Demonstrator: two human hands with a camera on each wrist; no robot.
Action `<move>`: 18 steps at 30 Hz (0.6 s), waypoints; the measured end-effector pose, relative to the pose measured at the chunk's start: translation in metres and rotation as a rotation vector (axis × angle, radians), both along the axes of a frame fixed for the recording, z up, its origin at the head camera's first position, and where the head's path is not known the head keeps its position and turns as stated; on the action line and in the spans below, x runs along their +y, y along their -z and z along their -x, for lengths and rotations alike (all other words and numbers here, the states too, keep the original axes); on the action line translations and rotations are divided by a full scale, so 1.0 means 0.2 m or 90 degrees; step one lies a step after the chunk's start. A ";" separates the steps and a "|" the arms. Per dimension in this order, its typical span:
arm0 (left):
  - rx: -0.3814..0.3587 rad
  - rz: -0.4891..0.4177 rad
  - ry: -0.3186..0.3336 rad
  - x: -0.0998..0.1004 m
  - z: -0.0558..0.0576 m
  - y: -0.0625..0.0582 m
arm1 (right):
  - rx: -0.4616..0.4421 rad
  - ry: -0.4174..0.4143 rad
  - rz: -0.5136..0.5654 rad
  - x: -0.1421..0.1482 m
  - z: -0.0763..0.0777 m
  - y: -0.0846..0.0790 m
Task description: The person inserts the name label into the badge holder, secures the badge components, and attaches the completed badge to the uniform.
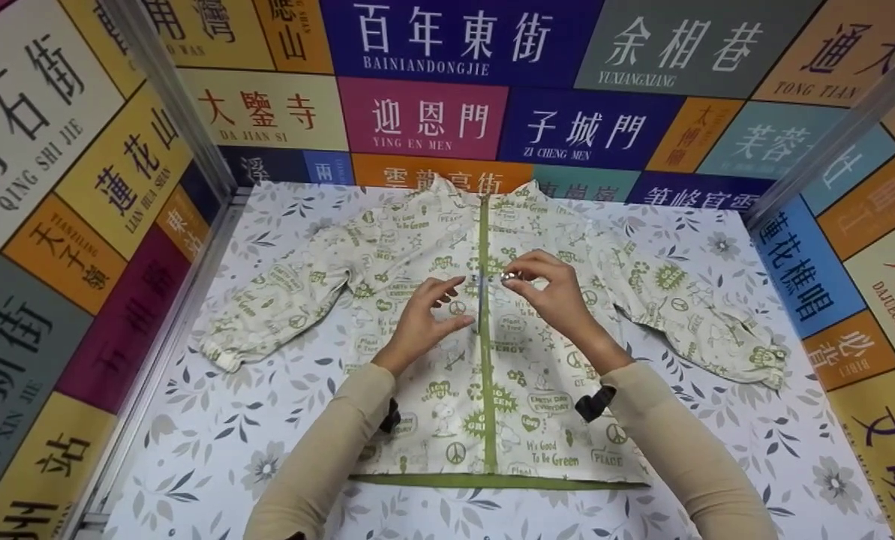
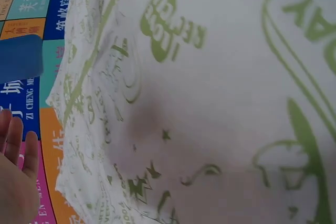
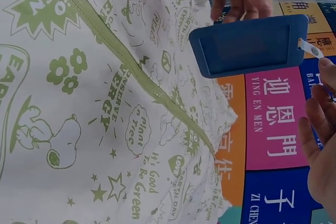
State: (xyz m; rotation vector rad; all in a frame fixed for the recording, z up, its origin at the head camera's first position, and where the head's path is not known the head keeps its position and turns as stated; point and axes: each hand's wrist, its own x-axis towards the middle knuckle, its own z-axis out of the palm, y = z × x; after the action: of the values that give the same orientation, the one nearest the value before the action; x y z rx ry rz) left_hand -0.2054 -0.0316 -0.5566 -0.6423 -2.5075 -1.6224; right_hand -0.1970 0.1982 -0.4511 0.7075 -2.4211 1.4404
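Note:
A blue badge holder (image 3: 249, 48) with a dark window and a white strap at one end hangs above the jacket (image 1: 417, 360). In the head view it is seen edge-on along the green zipper. My right hand (image 1: 552, 289) pinches the small silver clip (image 1: 509, 277) at the strap's end. My left hand (image 1: 428, 319) is to the left of the holder, fingers apart and slightly bent, gripping nothing. The left wrist view catches only part of that left hand (image 2: 18, 177) and a corner of the blue badge holder (image 2: 21, 59).
The white jacket with green print lies spread with both sleeves out, on a floral-patterned tabletop (image 1: 229, 427). Panels with Chinese street names, such as a pink one (image 1: 426, 118), stand behind and at both sides. Metal frame posts (image 1: 181, 97) mark the corners.

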 end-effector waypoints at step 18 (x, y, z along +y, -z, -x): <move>-0.056 0.058 0.026 0.02 -0.01 0.08 | 0.018 -0.029 0.002 -0.04 -0.05 -0.05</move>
State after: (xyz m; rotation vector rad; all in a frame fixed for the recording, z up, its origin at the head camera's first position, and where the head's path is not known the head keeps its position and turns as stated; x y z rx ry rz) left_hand -0.2029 -0.0275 -0.5732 -0.6501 -2.6607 -1.5915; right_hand -0.1876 0.1898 -0.4418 0.7808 -2.3962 1.4405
